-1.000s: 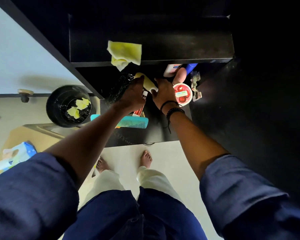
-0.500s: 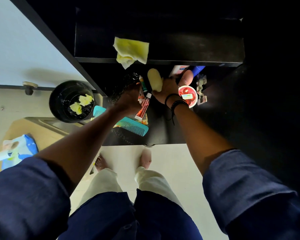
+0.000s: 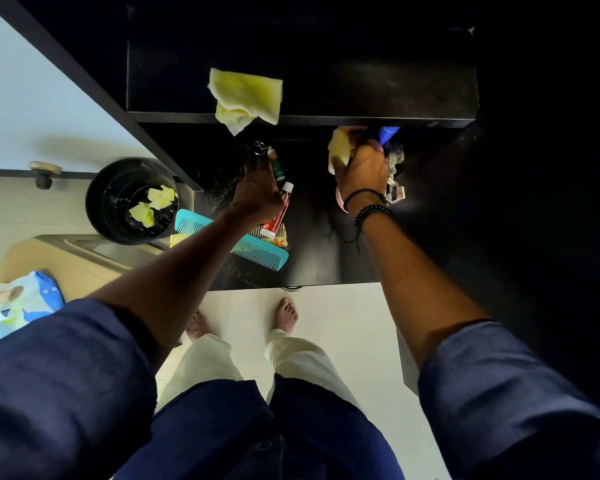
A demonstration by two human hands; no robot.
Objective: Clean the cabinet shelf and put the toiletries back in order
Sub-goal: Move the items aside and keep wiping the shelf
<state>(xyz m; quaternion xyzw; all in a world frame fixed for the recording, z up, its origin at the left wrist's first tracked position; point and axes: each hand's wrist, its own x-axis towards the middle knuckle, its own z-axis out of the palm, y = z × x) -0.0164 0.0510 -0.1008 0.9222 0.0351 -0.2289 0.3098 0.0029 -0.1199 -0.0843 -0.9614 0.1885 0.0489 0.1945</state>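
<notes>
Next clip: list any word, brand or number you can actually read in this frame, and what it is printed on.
No text can be read in this frame.
red and white tube: has print, too blurred to read.
small green tube: marks too small to read.
blue and white packet at the left edge: print blurred, unreadable.

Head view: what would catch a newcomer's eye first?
The yellow cloth hanging over the edge of the upper shelf stands out against the dark. On the lower shelf, the right hand grips a pale yellow item at the back, and a teal comb lies near the front.
</notes>
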